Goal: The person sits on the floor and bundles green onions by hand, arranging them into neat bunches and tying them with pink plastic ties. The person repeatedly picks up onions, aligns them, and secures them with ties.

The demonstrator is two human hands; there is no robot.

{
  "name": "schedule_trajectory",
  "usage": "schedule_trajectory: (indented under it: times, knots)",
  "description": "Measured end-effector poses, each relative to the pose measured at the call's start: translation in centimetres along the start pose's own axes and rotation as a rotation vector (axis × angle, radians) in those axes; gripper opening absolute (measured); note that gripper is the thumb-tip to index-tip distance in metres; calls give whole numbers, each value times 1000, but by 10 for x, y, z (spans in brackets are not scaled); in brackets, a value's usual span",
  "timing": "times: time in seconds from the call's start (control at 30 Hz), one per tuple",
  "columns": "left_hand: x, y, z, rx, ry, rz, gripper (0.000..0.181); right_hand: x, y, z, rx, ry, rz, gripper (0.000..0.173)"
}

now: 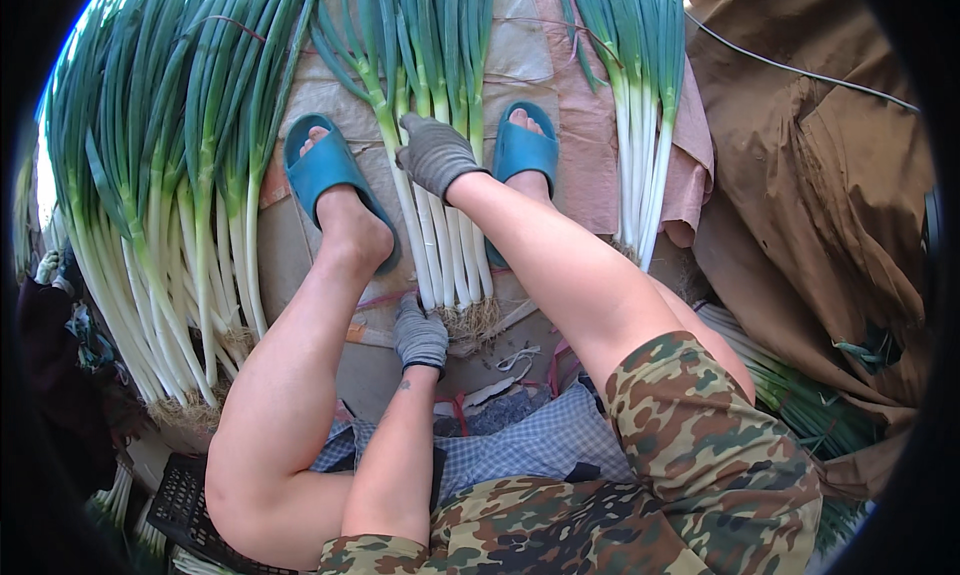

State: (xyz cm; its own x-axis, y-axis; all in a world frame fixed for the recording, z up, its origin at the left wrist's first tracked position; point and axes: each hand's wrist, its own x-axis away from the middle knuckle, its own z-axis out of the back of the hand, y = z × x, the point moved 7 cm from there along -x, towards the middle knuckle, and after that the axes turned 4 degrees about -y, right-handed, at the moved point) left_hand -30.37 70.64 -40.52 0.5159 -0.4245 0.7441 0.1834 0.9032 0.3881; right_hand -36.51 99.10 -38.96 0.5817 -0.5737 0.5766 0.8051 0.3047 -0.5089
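Before me lies a small row of long Welsh onions [454, 252], white shanks and roots toward me, green leaves pointing away. My right hand [439, 151], in a grey knit glove, reaches across the upper shanks, its fingers curled around the leftmost onion where white turns green. Down at the root end, my left hand [420, 335] in a similar striped glove is against the lower left edge of the row. Its fingertips are partly hidden, so its hold is unclear. The fibrous roots [476, 318] spread just right of it.
My feet in blue slides [322, 159] flank the row. A big heap of Welsh onions [165, 200] lies left; a smaller bunch [641, 140] lies right on pinkish sheeting [589, 162]. Brown cloth [802, 162] covers the right side. A black plastic crate [180, 500] stands lower left.
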Motion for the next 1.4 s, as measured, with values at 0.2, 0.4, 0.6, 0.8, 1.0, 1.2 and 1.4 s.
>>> schedule_trajectory:
  times: [0.2,0.4,0.6,0.8,1.0,1.2,1.4]
  knots:
    - [3,12,2,-68,-86,-55,36,-26,-26,-3,92,134,-137,29]
    - [2,32,3,-259,-121,-181,30,-24,-15,9,97,177,-181,29]
    - [-4,50,2,-388,-261,-101,25,-16,-9,10,119,198,-14,24]
    - [-14,40,-5,-386,-185,-133,25,92,55,-35,162,-99,-209,29]
    - [-21,53,3,-482,-213,-167,24,185,101,-86,-54,35,-326,33]
    - [-34,36,-7,-498,-190,-167,27,181,95,-94,-155,-61,-353,35]
    - [-91,-32,-56,-517,-121,-93,37,179,95,-93,-103,-184,-418,36]
